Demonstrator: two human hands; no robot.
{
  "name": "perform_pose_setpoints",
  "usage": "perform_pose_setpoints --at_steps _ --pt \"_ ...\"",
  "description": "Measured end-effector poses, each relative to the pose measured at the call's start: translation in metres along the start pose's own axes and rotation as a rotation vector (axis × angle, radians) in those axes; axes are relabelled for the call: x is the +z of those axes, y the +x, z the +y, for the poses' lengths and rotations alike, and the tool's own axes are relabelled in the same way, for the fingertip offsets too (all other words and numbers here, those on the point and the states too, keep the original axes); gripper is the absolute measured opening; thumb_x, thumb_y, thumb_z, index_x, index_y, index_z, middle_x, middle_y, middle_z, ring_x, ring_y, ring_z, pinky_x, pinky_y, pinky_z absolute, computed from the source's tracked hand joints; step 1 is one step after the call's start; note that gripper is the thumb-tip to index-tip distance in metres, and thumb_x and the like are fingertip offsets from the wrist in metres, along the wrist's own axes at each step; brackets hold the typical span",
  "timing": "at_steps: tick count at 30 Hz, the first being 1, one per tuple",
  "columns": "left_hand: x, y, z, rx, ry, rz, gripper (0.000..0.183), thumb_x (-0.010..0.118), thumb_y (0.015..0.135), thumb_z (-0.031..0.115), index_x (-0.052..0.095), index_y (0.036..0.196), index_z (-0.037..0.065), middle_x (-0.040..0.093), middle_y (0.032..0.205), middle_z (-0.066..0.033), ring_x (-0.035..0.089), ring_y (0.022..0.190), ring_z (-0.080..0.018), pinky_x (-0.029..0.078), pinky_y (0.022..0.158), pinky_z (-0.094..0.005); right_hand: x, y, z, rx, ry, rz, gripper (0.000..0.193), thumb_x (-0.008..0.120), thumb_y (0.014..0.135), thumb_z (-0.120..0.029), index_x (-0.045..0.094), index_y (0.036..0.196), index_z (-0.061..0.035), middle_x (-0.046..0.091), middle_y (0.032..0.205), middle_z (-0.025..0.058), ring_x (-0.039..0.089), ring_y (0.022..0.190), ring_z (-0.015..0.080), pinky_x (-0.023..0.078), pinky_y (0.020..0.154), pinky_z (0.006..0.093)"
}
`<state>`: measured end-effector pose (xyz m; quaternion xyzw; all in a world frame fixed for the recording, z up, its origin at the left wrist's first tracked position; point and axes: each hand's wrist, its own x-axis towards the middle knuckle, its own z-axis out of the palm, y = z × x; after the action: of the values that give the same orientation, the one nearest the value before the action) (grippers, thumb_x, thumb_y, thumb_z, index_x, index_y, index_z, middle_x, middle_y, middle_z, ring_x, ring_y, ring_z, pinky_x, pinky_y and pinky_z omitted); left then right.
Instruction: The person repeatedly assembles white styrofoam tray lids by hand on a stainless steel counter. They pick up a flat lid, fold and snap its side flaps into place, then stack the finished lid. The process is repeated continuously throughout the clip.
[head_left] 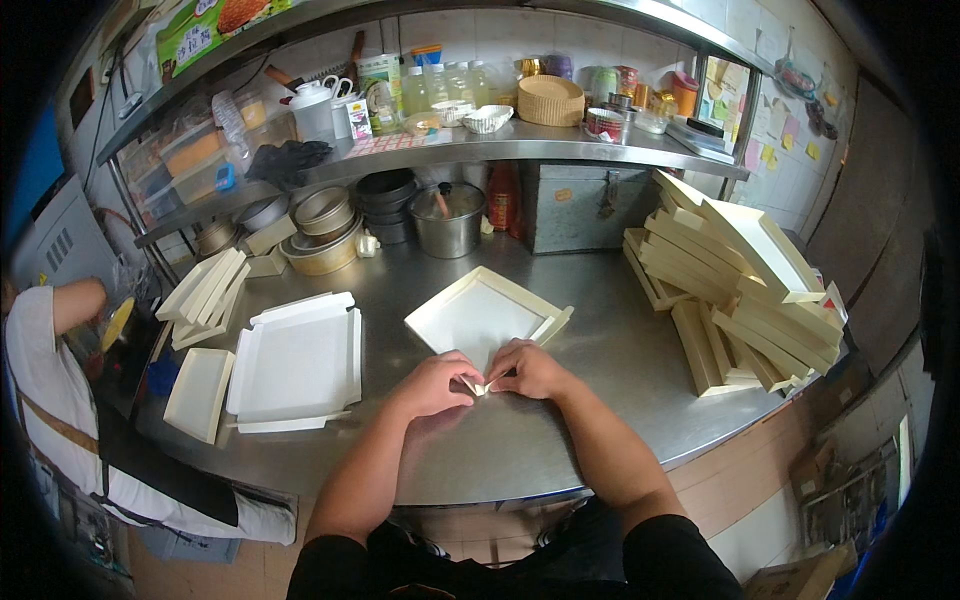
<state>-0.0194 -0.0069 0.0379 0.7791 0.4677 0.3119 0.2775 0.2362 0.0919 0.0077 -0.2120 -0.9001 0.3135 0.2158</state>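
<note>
The shallow four-sided cream cardboard tray with a white inside lies flat in the middle of the brushed stainless-steel table, turned cornerwise, with its nearest corner at the person's fingers and a strip standing loose along its right-hand edge. To fold that near corner well, it would help to crease the small cream cardboard flap fully along its score, keep the two walls square, and press evenly from both sides; pulling too hard could tear or buckle the thin board. The bare left hand is nearly closed, thumb and forefinger pinching the flap from its left, other fingers curled. The bare right hand is likewise drawn in to a narrow pinch on the right of the same corner; exactly which fold each fingertip presses is too small to tell. Farther left lies a flat white card blank with partly raised edges; well to the right rises a leaning pile of cream cardboard trays.
</note>
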Motion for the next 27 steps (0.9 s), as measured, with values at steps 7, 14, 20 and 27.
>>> perform_pose_setpoints --at_steps 7,14,20,27 --pt "-0.015 0.003 0.018 -0.049 0.331 -0.172 0.032 0.096 0.077 0.021 0.083 0.104 0.008 0.079 0.109 -0.009 0.073 0.107 -0.0259 0.058 0.093 -0.0403 0.005 0.0 -0.014 -0.11 0.057 -0.069 0.014 0.09 0.078 -0.017 0.085 0.089 -0.0117 0.078 0.105 0.0035 0.071 0.108 0.0287 0.054 0.098 0.0416" --pt "-0.018 -0.006 0.005 -0.213 0.05 -0.283 0.035 0.098 0.073 0.023 0.078 0.099 0.01 0.075 0.112 -0.0076 0.068 0.105 -0.029 0.055 0.096 -0.0414 0.007 0.0 -0.021 -0.097 0.07 -0.108 0.023 0.094 0.072 -0.018 0.081 0.09 -0.0128 0.076 0.103 0.0033 0.068 0.104 0.0294 0.049 0.101 0.0408" --pt "-0.015 -0.004 0.008 -0.076 0.351 -0.358 0.041 0.095 0.075 0.022 0.074 0.107 0.011 0.073 0.113 -0.0093 0.065 0.115 -0.0315 0.052 0.104 -0.042 0.005 -0.003 -0.02 -0.09 0.13 -0.092 0.03 0.095 0.069 -0.013 0.078 0.094 -0.0118 0.073 0.099 0.0055 0.065 0.105 0.0305 0.05 0.097 0.0421" --pt "-0.014 -0.008 0.017 -0.143 0.149 -0.229 0.036 0.092 0.077 0.017 0.071 0.106 0.009 0.071 0.107 -0.0093 0.066 0.111 -0.031 0.054 0.099 -0.042 -0.007 -0.008 -0.028 -0.065 0.165 -0.097 0.03 0.094 0.071 -0.009 0.084 0.098 -0.0091 0.074 0.103 0.0079 0.068 0.103 0.0305 0.053 0.094 0.0405"
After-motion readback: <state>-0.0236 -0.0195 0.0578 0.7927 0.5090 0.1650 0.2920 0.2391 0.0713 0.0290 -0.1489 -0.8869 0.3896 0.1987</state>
